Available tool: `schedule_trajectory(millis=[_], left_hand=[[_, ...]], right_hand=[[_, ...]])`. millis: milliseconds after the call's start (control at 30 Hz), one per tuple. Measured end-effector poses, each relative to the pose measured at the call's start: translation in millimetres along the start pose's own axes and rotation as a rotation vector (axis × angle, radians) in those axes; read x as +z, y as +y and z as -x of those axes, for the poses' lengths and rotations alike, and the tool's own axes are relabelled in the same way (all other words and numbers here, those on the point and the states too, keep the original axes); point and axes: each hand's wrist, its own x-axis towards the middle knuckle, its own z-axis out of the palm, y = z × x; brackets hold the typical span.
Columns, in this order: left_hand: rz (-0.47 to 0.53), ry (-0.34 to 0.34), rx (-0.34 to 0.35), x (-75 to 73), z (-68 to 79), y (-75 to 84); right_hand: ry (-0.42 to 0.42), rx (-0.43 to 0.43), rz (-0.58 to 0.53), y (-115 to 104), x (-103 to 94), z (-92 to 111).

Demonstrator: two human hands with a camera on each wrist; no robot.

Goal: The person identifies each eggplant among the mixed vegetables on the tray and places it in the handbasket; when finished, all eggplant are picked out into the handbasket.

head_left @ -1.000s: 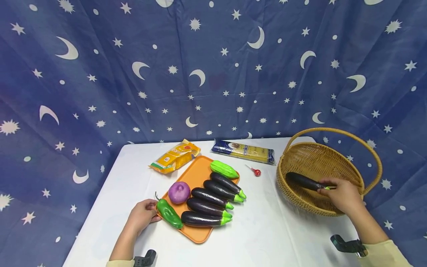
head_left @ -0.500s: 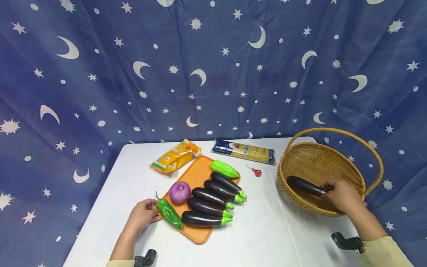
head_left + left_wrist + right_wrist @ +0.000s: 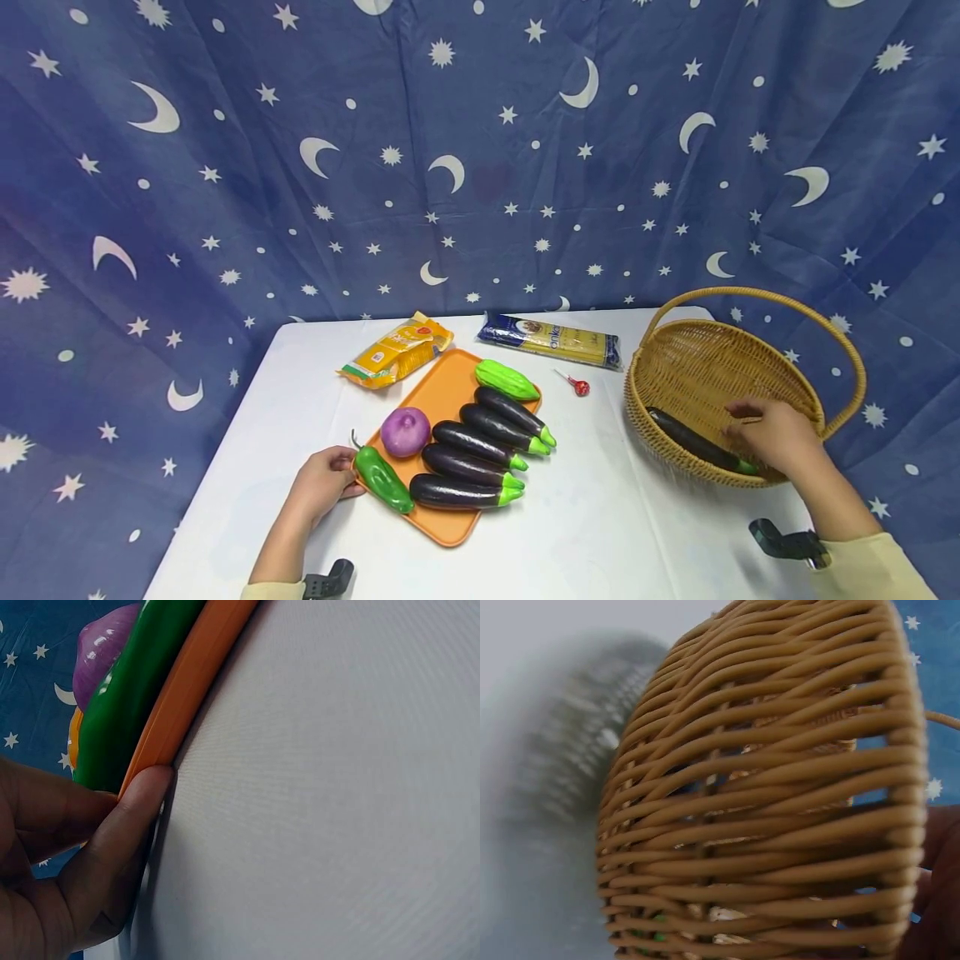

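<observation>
At the near left corner of the orange tray (image 3: 442,375), my left hand (image 3: 321,485) pinches the rim; the left wrist view shows the thumb (image 3: 142,802) against the tray's outer side. A green chili pepper (image 3: 382,478) lies just inside that rim. Beside it on the tray are a purple onion (image 3: 406,432), several dark eggplants (image 3: 454,492) with green caps, and a bright green bitter melon (image 3: 507,380). My right hand (image 3: 780,435) is over the wicker basket (image 3: 720,358), apart from the single eggplant (image 3: 693,440) lying in it, fingers loosely bent and holding nothing.
A yellow-orange packet (image 3: 397,352) lies behind the tray on the left. Further right are a spaghetti pack (image 3: 551,340) and a red lollipop (image 3: 581,387). The basket's tall handle (image 3: 780,298) arches over its opening. A starry blue curtain (image 3: 480,167) hangs behind the table.
My right hand has let go of the eggplant, which now lies lower against the basket's near side. The left hand stays at the tray's corner.
</observation>
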Motion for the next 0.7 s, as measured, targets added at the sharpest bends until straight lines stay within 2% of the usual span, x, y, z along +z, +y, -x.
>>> schedule_trajectory(millis=[233, 400, 600, 700], left_hand=[[0.006, -0.005, -0.003, -0.4, 0.9, 1.0], [0.02, -0.007, -0.005, -0.6, -0.3, -0.7], [0.021, 0.005, -0.013, 0.0, -1.8, -2.4], [0.022, 0.008, -0.021, 0.5, -2.2, -2.2]], right_hand=[[0.075, -0.059, -0.131, -8, -1.4, 1], [0.104, -0.055, -0.222, -24, -5.1, 4], [0.084, -0.029, -0.31, -48, -11.8, 10], [0.069, -0.044, -0.367, -61, -14.4, 15]])
